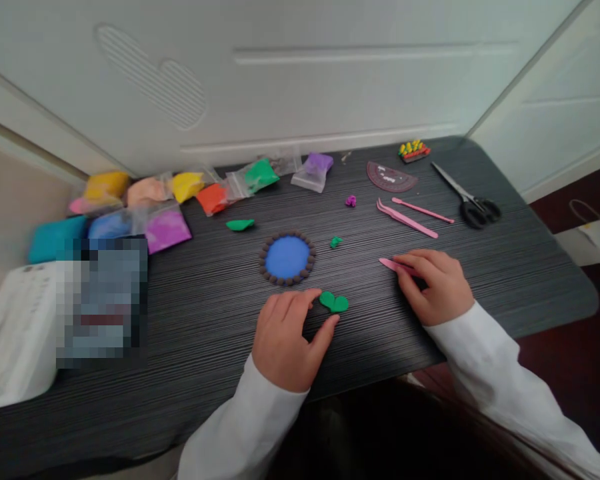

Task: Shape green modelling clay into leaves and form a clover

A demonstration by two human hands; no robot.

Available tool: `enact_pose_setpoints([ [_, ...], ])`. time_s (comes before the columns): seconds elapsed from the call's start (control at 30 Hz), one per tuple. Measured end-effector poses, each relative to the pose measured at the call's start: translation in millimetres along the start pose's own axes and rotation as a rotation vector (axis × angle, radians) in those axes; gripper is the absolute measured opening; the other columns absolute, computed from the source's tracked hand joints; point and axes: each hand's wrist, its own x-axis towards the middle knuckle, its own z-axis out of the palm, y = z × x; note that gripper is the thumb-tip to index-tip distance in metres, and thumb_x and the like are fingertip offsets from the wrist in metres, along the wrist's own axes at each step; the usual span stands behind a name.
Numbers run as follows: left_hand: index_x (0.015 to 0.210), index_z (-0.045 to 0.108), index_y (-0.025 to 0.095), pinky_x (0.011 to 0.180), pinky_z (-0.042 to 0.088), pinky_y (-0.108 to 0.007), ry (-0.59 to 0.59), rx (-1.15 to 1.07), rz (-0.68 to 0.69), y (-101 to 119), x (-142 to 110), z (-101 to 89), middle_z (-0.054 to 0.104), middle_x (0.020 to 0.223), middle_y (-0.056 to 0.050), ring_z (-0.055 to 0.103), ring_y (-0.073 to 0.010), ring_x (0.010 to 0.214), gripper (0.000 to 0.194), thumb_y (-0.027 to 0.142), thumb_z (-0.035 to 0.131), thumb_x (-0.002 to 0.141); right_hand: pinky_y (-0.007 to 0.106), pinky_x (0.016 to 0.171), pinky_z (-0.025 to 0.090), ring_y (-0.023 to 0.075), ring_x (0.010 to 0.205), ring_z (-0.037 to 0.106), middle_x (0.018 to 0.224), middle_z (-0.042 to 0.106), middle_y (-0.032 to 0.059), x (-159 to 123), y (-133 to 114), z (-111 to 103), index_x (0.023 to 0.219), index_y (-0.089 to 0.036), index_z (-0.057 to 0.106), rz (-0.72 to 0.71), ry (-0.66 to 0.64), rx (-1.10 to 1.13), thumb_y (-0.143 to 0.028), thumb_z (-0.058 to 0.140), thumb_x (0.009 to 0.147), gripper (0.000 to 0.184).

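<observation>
The two-lobed green clay piece (333, 302) is lying flat on the dark counter (205, 320), just off the fingertips of the left hand (285, 337) and well apart from the right hand (437, 283), so the left is clearly the nearer. Its long axis is running mostly sideways, the right lobe sitting slightly closer to the person than the left one. The left grip is standing parted, with nothing enclosed: the index fingertip is reaching the outer edge of the left lobe, though whether it is touching cannot be told, while the thumb is resting on the near side, seemingly just short of the clay. The opening between them is facing right, towards the piece.

The right grip is closing thumb and fingers around a pink pointed modelling tool (389, 265), whose tip is aiming left and slightly away from the person. The clay is lying to the left of that tip and nearer the person, so the tool's line is passing beyond the lobes, closer to the small green clay scrap (335, 242). The blue clay disc (289, 257), ringed with brown balls, is sitting beyond the left hand, apart from the lobed piece.
</observation>
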Motion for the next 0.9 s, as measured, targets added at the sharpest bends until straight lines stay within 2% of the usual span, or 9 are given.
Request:
enact_pose_setpoints([
  [0.17, 0.106, 0.054, 0.015, 0.078, 0.039, -0.040, -0.018, 0.077, 0.001, 2, 1, 4.7, 0.057, 0.093, -0.009, 0.049, -0.0230, 0.088, 0.040, 0.037, 0.053, 0.072, 0.032, 0.069, 0.039, 0.0180, 0.080, 0.056, 0.089, 0.062, 0.0055, 0, 3, 2, 0.091, -0.020, 0.062, 0.028, 0.017, 0.053, -0.024, 0.053, 0.073, 0.021],
  [0.33, 0.097, 0.058, 0.018, 0.075, 0.040, -0.039, 0.107, 0.098, -0.001, 0, 1, 17.3, 0.055, 0.091, -0.008, 0.049, -0.0223, 0.084, 0.033, 0.035, 0.056, 0.069, 0.033, 0.069, 0.039, 0.0177, 0.080, 0.056, 0.088, 0.062, 0.0066, -1, 4, 2, 0.091, -0.019, 0.062, 0.022, 0.012, 0.094, -0.024, 0.051, 0.074, 0.021],
  [0.43, 0.094, 0.058, 0.020, 0.075, 0.039, -0.040, 0.128, 0.084, -0.003, 0, 1, 19.9, 0.055, 0.091, -0.007, 0.049, -0.0224, 0.084, 0.028, 0.031, 0.056, 0.069, 0.033, 0.070, 0.039, 0.0176, 0.081, 0.056, 0.089, 0.062, 0.0063, -1, 4, 2, 0.090, -0.020, 0.062, 0.033, 0.004, 0.101, -0.025, 0.051, 0.075, 0.020],
  [0.63, 0.094, 0.056, 0.018, 0.081, 0.038, -0.038, 0.062, 0.002, 0.010, 5, 2, 10.4, 0.055, 0.095, -0.007, 0.048, -0.0219, 0.091, 0.027, 0.029, 0.057, 0.069, 0.033, 0.072, 0.040, 0.0177, 0.082, 0.056, 0.089, 0.062, 0.0063, -2, 3, 3, 0.089, -0.020, 0.063, 0.041, 0.013, 0.109, -0.026, 0.050, 0.075, 0.020],
  [0.77, 0.091, 0.055, 0.018, 0.083, 0.037, -0.037, 0.118, -0.016, 0.006, 6, -1, 6.4, 0.055, 0.094, -0.007, 0.048, -0.0213, 0.092, 0.025, 0.030, 0.057, 0.069, 0.034, 0.074, 0.041, 0.0181, 0.084, 0.057, 0.090, 0.062, 0.0064, 0, -1, 1, 0.091, -0.020, 0.062, -0.001, 0.021, 0.146, -0.027, 0.049, 0.076, 0.020],
  [0.9, 0.088, 0.056, 0.018, 0.081, 0.038, -0.038, 0.160, 0.027, -0.001, -1, -10, 0.2, 0.055, 0.091, -0.007, 0.048, -0.0217, 0.089, 0.025, 0.032, 0.058, 0.069, 0.034, 0.078, 0.042, 0.0182, 0.089, 0.055, 0.093, 0.060, 0.0066, 13, -16, -4, 0.094, -0.019, 0.060, -0.064, 0.005, 0.185, -0.026, 0.047, 0.077, 0.022],
])
